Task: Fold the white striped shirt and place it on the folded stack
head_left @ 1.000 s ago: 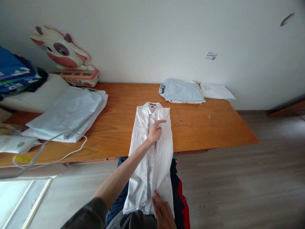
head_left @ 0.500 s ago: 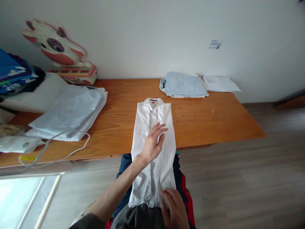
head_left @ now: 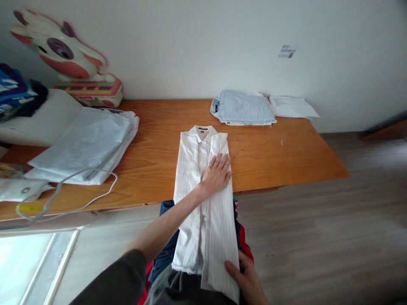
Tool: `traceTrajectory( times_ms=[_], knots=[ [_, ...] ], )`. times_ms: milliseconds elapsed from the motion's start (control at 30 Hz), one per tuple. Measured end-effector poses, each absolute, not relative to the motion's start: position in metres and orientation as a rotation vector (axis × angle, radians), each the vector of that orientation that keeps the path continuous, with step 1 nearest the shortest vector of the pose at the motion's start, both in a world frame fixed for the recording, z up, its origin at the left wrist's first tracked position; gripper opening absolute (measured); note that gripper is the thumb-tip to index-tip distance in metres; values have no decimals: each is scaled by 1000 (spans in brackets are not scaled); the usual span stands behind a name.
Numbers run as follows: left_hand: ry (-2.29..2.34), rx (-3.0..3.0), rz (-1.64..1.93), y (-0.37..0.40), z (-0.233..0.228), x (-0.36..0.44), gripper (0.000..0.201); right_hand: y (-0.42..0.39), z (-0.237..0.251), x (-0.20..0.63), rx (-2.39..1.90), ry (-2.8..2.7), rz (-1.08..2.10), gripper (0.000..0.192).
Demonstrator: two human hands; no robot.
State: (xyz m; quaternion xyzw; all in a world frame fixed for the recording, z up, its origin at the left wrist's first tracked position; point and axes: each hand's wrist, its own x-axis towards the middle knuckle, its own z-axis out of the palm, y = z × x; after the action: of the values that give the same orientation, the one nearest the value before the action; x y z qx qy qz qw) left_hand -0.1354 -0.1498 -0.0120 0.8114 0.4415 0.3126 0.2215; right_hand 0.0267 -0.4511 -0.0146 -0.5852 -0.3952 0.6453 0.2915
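A white striped shirt [head_left: 190, 178] lies front side up, its sides folded in to a narrow strip. Its collar end rests on the wooden table [head_left: 257, 152], while the hem end hangs past the front edge over my lap. My left hand [head_left: 218, 173] presses flat on the upper right part of the shirt, fingers stretched out. Near the hem, my right hand [head_left: 246, 275] pinches the right edge of the shirt, thumb on top and fingers hidden beneath the cloth.
Folded light blue clothes [head_left: 246, 108] and white papers [head_left: 292, 106] lie at the back right. Folded white cloth [head_left: 85, 144], a looped cable [head_left: 92, 205] and a cow-shaped toy keyboard [head_left: 90, 89] occupy the left side.
My left hand has come down flat on the shirt, slightly to the right. My right hand has taken hold of the lower right edge, and that corner has shifted toward me and right.
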Motion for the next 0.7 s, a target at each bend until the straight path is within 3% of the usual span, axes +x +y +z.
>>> traceTrajectory(
  times_ms=[167,267,433,500,700],
  knots=[
    [1196,2186,885,-153,7,-139,58,-448,-41,48,-1903,-1372,1450,56],
    [1121,2058,1043,-173,36,-157,44,-442,-52,58,-1894,-1501,1503,52],
    [1466,1274,1910,-252,32,-211,13,-419,-47,63,-1776,-1383,1590,53],
    [1509,855,2144,-289,4,-234,18,-406,-43,61,-1759,-1331,1589,57],
    [1637,598,1360,-372,-58,-276,47,-391,-37,46,-1746,-1328,1647,62]
  ],
)
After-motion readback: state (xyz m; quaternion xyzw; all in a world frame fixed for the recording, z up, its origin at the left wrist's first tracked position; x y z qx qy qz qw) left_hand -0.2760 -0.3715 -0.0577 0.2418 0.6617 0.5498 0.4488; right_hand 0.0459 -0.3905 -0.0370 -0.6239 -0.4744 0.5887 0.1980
